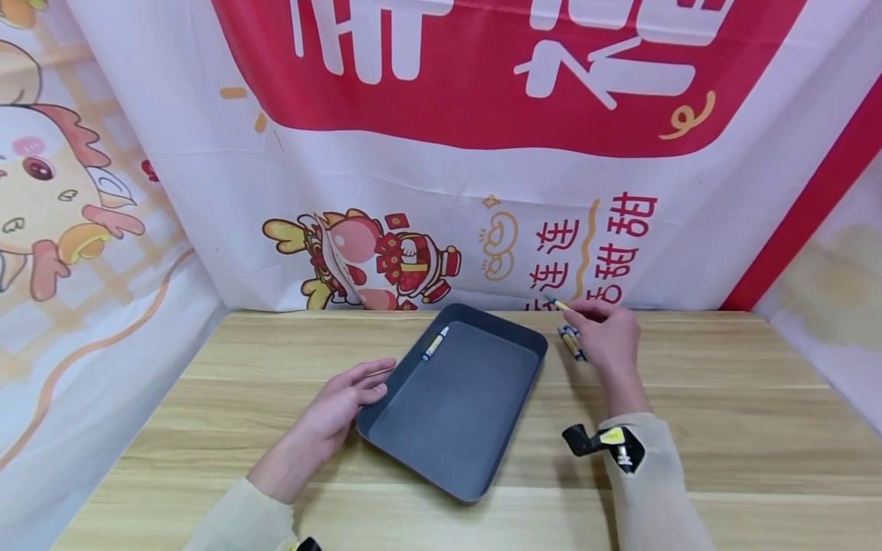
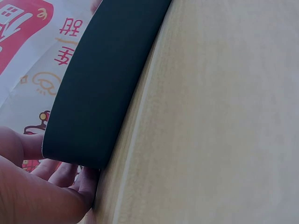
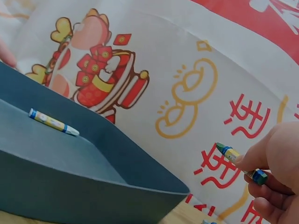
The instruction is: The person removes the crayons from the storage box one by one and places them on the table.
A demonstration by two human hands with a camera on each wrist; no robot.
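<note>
A dark grey rectangular tray [image 1: 455, 421] lies at an angle on the table. My left hand [image 1: 342, 399] grips its left corner, thumb over the rim and the other fingers against the outside; the tray's dark outer wall fills much of the left wrist view. Inside, along the far left wall, rests a white-tipped crayon [image 3: 53, 122] in a yellow and blue wrapper. My right hand [image 1: 608, 337], to the right of the tray's far corner, pinches a green crayon [image 3: 226, 151] between thumb and fingers, raised above the table. Below it lie several crayons [image 1: 570, 343] side by side.
The wooden table [image 1: 730, 428] extends around the tray and ends at a printed red and white cloth [image 1: 441, 176] hanging at the back. Another printed cloth [image 1: 83, 191] hangs along the left side.
</note>
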